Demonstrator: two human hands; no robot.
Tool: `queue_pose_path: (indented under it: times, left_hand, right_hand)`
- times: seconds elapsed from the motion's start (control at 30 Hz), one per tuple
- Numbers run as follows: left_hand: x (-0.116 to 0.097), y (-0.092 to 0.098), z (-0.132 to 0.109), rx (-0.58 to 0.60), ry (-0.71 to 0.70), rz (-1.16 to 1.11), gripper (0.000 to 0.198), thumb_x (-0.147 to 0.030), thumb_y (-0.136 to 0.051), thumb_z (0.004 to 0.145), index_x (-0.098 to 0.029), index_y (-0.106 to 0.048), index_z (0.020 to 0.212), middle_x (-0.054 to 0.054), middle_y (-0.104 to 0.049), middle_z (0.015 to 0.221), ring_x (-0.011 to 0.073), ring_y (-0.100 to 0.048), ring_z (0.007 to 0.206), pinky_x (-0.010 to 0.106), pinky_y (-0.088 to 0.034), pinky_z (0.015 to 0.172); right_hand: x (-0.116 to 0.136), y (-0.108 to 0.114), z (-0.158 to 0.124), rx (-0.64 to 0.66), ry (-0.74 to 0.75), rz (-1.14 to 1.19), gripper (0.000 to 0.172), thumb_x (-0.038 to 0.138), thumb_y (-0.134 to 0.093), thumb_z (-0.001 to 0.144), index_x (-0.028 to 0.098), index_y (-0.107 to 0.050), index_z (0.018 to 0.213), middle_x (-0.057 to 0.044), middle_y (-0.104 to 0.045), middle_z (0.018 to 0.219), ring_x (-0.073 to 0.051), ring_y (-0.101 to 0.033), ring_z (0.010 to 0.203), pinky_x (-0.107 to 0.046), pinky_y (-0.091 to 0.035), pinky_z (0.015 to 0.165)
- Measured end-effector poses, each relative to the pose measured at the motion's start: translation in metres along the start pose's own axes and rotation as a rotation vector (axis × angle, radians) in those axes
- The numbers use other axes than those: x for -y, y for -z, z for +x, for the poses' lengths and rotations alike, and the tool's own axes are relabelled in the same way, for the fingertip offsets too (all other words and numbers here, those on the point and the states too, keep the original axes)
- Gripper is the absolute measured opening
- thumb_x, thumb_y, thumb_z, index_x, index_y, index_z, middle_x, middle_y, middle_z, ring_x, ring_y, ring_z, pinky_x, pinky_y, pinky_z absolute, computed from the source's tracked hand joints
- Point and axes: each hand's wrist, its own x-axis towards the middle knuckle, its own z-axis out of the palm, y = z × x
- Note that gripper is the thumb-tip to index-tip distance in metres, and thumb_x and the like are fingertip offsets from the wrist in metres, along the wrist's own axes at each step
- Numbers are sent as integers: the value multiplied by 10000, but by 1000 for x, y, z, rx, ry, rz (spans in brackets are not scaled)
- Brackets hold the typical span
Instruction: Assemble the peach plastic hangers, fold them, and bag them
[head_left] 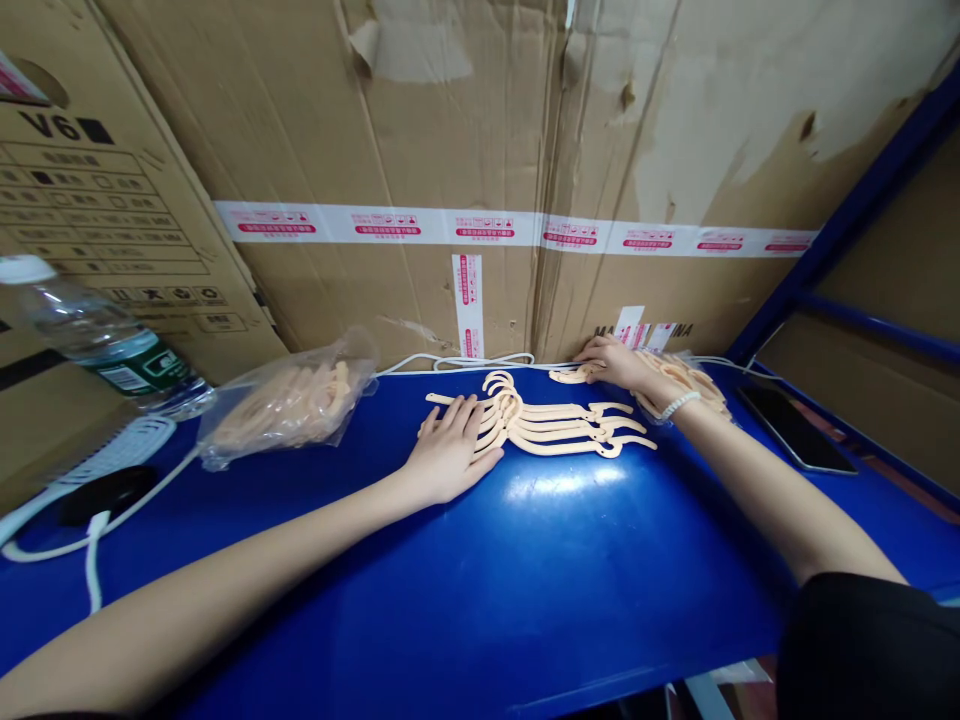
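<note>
Several peach plastic clothes hangers (555, 429) lie side by side in a row on the blue table, their hooks bunched at the middle. My left hand (450, 450) rests flat over their left arms, fingers stretched out. Farther back on the right, my right hand (616, 362) has its fingers curled over another peach hanger (570, 376), whose end sticks out to the left. Partly behind my right wrist is a clear bag of hangers (694, 383). A second plastic bag (289, 400), filled with similar hangers, lies left of the row.
A water bottle (120, 345) leans at the far left, near a white cable (161, 500) and a black round object (109, 494). A phone (795, 428) lies at the right. Cardboard (420, 130) stands behind the blue table (480, 620); a blue frame post (847, 220) rises at the right.
</note>
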Motion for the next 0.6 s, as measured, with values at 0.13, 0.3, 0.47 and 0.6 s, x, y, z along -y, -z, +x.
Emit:
queue_pose_path:
  times: [0.13, 0.3, 0.47, 0.6]
  left_hand:
    - [1, -2, 11, 2, 3, 0, 758, -594, -354, 993, -65, -353, 1536, 223, -316, 1614, 391, -264, 1514, 621, -275, 1179]
    - [-1, 3, 19, -24, 20, 19, 733, -567, -379, 995, -75, -357, 1537, 217, -329, 1611, 391, -254, 1517, 620, -230, 1198]
    - [-17, 22, -11, -158, -73, 52, 758, -558, -478, 967, -55, -375, 1524, 209, -326, 1617, 410, -178, 1533, 596, -129, 1240]
    - [-31, 34, -56, -153, -252, -93, 665, -465, -522, 960, -94, -414, 1501, 167, -425, 1573, 368, -322, 1483, 563, -258, 1221]
  right_hand:
    - [3, 8, -8, 17, -14, -2, 357, 263, -681, 838, 146, -747, 1168, -142, -706, 1190, -276, -601, 1141, -366, -437, 1011]
    - [8, 3, -20, 10, -124, -21, 281, 252, -609, 890, 154, -765, 1103, -110, -764, 1103, -233, -680, 967, -294, -488, 861]
    - [12, 1, -21, -47, -192, -14, 263, 224, -590, 889, 148, -778, 1055, -113, -777, 1061, -229, -698, 926, -284, -489, 827]
    - [18, 14, -18, -136, -224, 18, 241, 193, -604, 854, 140, -792, 994, -124, -782, 1003, -256, -706, 913, -312, -501, 826]
